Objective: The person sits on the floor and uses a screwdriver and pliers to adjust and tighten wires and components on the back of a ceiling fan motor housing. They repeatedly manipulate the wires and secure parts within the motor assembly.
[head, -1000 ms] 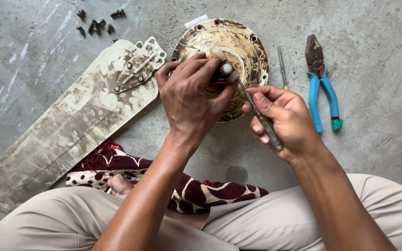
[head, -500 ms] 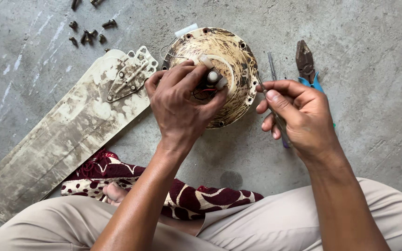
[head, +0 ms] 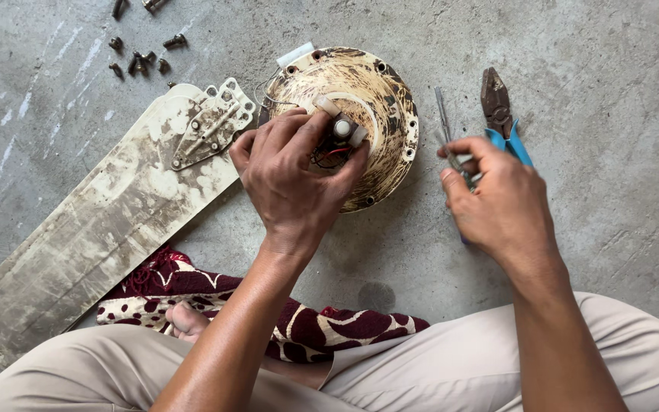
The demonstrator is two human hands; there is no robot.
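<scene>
Here, motor housing (head: 375,84) under left fingers (head: 310,130)

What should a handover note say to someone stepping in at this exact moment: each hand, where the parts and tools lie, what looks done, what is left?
Left hand: fingers on the small parts at the centre of the round fan motor housing, on the concrete floor.
Right hand: closed on a screwdriver, held beside the housing, next to the blue-handled pliers.
Done: one fan blade lies detached on the floor left of the housing; loose screws are gathered above it.
Left: the housing is still closed; red wiring shows at its hub.
</scene>
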